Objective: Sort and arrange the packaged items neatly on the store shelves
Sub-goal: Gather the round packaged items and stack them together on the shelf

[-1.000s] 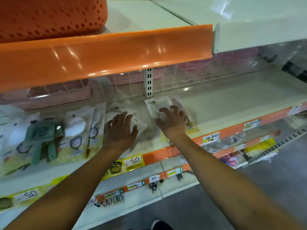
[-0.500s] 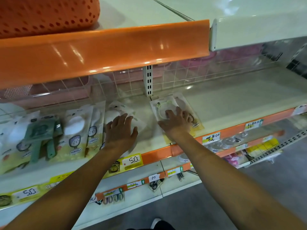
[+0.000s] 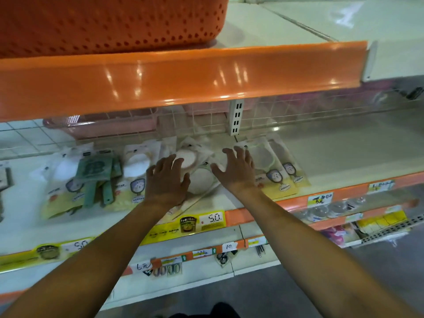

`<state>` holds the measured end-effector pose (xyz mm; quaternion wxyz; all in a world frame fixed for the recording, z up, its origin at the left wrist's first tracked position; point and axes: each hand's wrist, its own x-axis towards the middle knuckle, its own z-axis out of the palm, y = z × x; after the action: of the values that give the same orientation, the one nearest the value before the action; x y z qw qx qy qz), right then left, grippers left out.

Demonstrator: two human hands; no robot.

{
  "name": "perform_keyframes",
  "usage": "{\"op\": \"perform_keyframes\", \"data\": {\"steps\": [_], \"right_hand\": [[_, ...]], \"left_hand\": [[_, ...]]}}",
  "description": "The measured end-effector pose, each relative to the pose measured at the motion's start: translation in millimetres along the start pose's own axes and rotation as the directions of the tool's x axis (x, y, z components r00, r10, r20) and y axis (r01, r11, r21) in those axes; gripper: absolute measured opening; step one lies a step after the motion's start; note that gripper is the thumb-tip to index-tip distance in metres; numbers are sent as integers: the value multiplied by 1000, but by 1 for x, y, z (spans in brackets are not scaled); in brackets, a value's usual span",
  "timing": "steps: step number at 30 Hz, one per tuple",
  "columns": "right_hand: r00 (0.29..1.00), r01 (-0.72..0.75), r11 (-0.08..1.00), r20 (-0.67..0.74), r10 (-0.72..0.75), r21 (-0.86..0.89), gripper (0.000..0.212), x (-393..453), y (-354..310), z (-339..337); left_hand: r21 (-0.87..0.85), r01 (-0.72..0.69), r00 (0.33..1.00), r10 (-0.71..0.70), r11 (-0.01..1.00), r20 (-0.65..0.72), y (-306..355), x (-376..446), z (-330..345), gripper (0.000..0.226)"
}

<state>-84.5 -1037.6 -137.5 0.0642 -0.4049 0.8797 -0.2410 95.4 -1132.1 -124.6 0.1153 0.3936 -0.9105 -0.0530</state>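
Head view: two bare hands reach onto a cream store shelf [image 3: 332, 161] with an orange front edge. The left hand [image 3: 166, 180] lies palm down, fingers spread and straight, fingertips on a clear packet holding a round white puff [image 3: 187, 160]. The right hand [image 3: 237, 171], fingers also spread and straight, hovers or rests just left of two flat packets [image 3: 273, 171] lying side by side.

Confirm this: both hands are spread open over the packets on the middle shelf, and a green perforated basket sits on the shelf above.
One thing is wrong: the basket is orange, not green, as the head view shows. The rest holds: the left hand and right hand are spread open over the packets on the middle shelf.
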Motion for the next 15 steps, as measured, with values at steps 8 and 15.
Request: {"op": "perform_keyframes", "data": {"steps": [8,15], "right_hand": [[991,120,993,57,-120,7,66,-8,-77,35],[967,229,973,109,-230,25,65,-14,-134,61]], "left_hand": [[19,95,995,-94,995,-25,-68,-21,-23,50],[33,214,977,-214,976,-16,-121,-40,-40,51]]}}
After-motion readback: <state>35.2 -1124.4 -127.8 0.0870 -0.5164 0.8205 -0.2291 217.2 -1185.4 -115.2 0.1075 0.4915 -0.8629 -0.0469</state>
